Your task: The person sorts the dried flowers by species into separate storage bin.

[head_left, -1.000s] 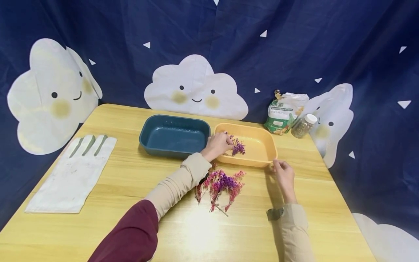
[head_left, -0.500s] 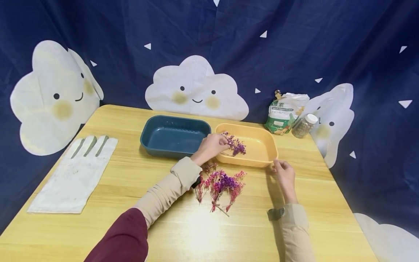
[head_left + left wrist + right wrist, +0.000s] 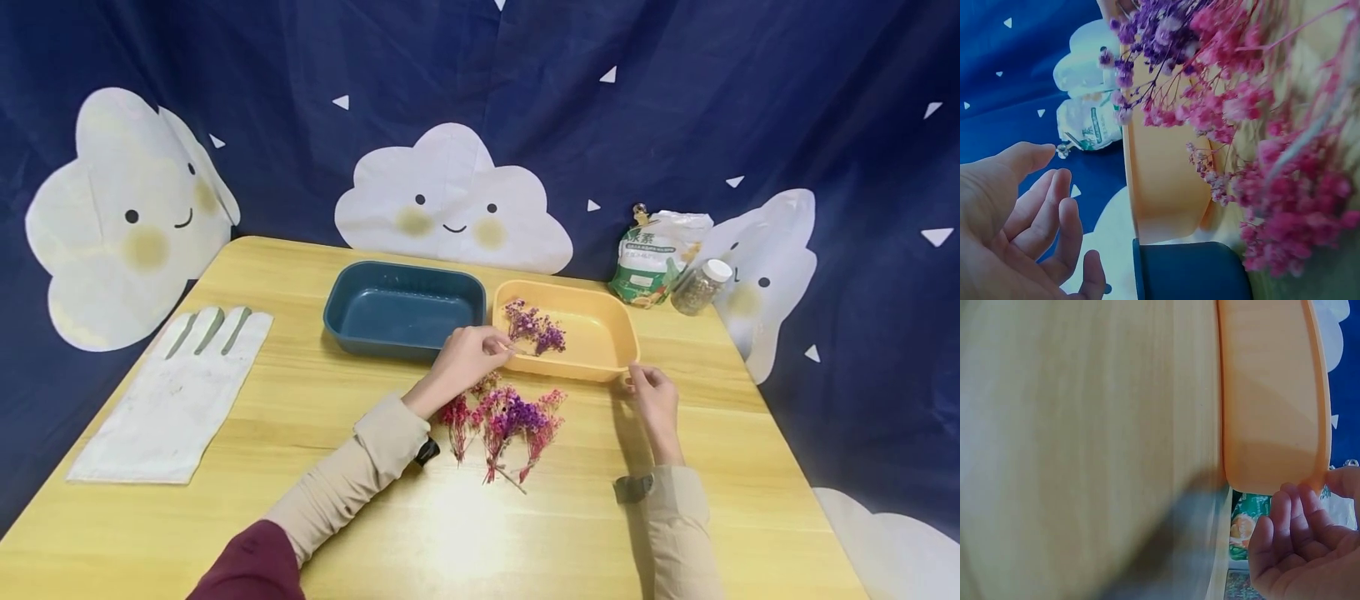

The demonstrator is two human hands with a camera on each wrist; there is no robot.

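Purple dried flowers [image 3: 536, 327] lie in the left part of the yellow tray [image 3: 600, 367]. My left hand [image 3: 467, 360] is over the tray's front left corner, near the flower stems. In the left wrist view, that hand [image 3: 1035, 231] has its thumb and fingers apart, with nothing between them. My right hand [image 3: 656, 407] pinches the tray's front right corner; the right wrist view has its thumb at the rim and the fingertips [image 3: 1288, 490] against the outer wall. Pink and purple dried flowers [image 3: 510, 421] lie on the table in front of the tray, partly behind the left hand.
A dark blue tray [image 3: 405, 346] stands directly left of the yellow one. Behind to the right are a green and white bag [image 3: 641, 267] and a white-lidded jar [image 3: 699, 290]. White gloves [image 3: 172, 400] lie at the table's left side.
My left hand has let go of the purple flowers in the yellow tray and drawn back left and toward me. The right hand has stayed at the tray's corner.
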